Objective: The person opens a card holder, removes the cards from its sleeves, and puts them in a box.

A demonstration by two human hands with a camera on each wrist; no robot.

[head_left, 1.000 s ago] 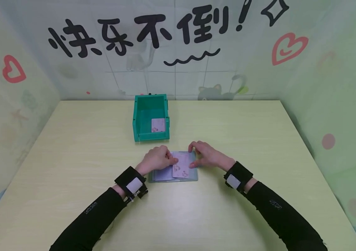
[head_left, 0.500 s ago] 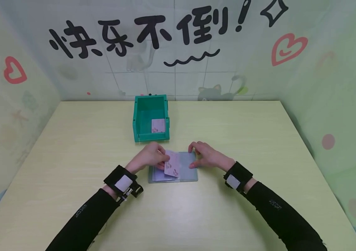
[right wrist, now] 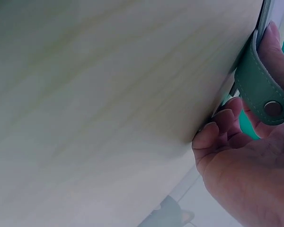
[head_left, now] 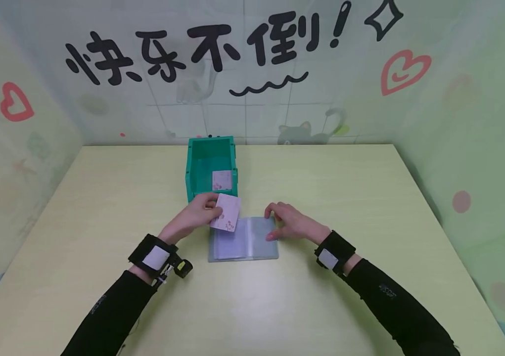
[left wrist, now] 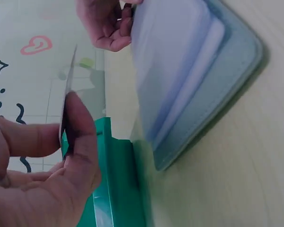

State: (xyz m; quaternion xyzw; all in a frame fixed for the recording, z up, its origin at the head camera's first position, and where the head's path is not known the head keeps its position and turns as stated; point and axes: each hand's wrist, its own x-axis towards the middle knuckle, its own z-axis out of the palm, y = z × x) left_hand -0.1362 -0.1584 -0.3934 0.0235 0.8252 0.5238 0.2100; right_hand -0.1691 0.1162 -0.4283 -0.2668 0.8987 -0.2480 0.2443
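My left hand (head_left: 194,212) pinches a pale pink card (head_left: 227,212) with a small flower print between thumb and fingers. The card is raised, overlapping the bin's front edge and the holder's upper left corner in the head view. Edge-on, the same card (left wrist: 69,90) shows in the left wrist view. A grey-green card holder (head_left: 263,247) with clear sleeves lies open on the table. At its right side my right hand (head_left: 294,221) holds it, thumb on the inner face and fingers curled at the far edge. A snap strap (right wrist: 260,87) sticks out beside that thumb.
Behind the holder stands a green bin (head_left: 188,168) with another pink card (head_left: 222,180) lying in it. The pale wooden table (head_left: 323,296) meets printed cloth walls at the back and both sides.
The left hand has drawn the card off the open holder, up and to the left toward the bin, uncovering the sleeves. The right hand has stayed at the holder's right edge.
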